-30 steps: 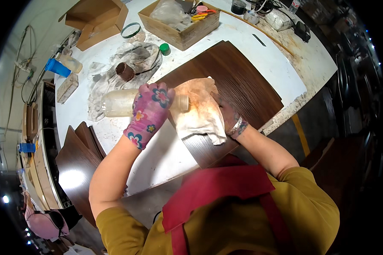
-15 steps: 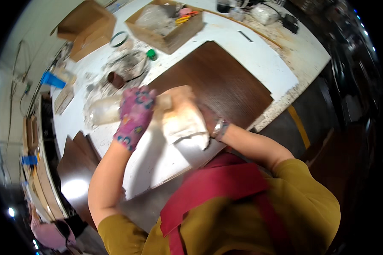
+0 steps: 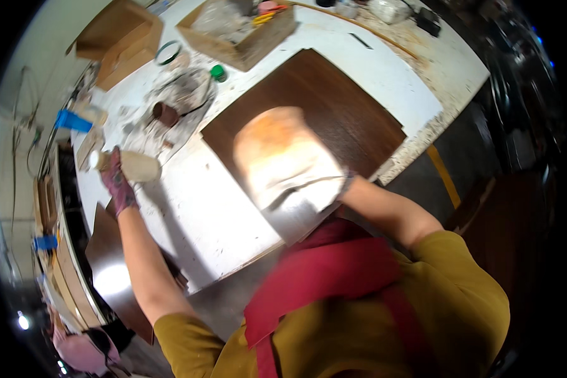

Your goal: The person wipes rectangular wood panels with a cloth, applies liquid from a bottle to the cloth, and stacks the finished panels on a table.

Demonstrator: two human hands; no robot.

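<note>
My left hand [image 3: 116, 179], in a pink patterned glove, is closed around a cloudy plastic bottle [image 3: 140, 166] over the table's left side. The bottle lies roughly sideways, its white cap pointing left. A white cloth [image 3: 290, 164] with an orange-brown stain is held in my right hand [image 3: 348, 184]. The cloth covers most of that hand, so its fingers are hidden, and motion blurs it. Beneath the cloth lies a dark brown wood-grain panel [image 3: 334, 101], its near corner reflecting light.
Rumpled rags [image 3: 186, 91] with a brown cup [image 3: 166, 114] lie beyond the bottle. Farther back are a green cap [image 3: 218, 73], a cardboard box [image 3: 239, 53] of odds and ends, and an open carton [image 3: 129, 44]. More brown panels [image 3: 110, 252] stand by the table's left edge.
My left hand has swung left with the bottle, away from the cloth; the bottle's cap now points left instead of right. The cloth has spread out over the panel.
</note>
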